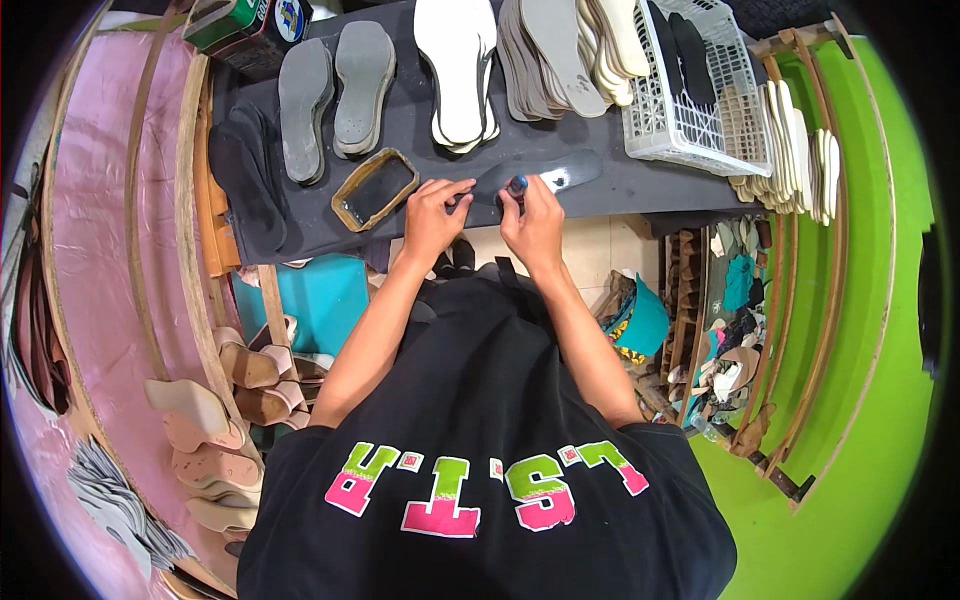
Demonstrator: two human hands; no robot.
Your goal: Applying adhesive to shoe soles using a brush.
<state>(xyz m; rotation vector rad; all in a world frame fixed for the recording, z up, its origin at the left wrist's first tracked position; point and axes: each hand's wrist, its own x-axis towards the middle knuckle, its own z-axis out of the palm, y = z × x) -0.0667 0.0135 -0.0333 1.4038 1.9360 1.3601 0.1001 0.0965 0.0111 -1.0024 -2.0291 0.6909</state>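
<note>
A dark grey shoe insole (pixel 581 166) lies flat near the front edge of the black-topped table, with a glossy bright patch on it. My left hand (pixel 433 220) is closed at its left end, thumb and fingertips pinching the rim there. My right hand (pixel 537 228) grips a small tool with a rounded blue end (pixel 517 184), held upright over the insole. Most of the tool is hidden by my fingers, so its kind is unclear. Just left of my left hand stands a shallow open tub (pixel 341 212) with a crusted brown rim and a dark inside.
Grey soles (pixel 304 110), white sole pieces (pixel 457 75) and stacked grey insoles (pixel 560 55) line the table's back. A white plastic basket (pixel 690 150) with black insoles stands right. Black soles (pixel 250 180) lie left. A green tin (pixel 240 35) occupies the far left corner.
</note>
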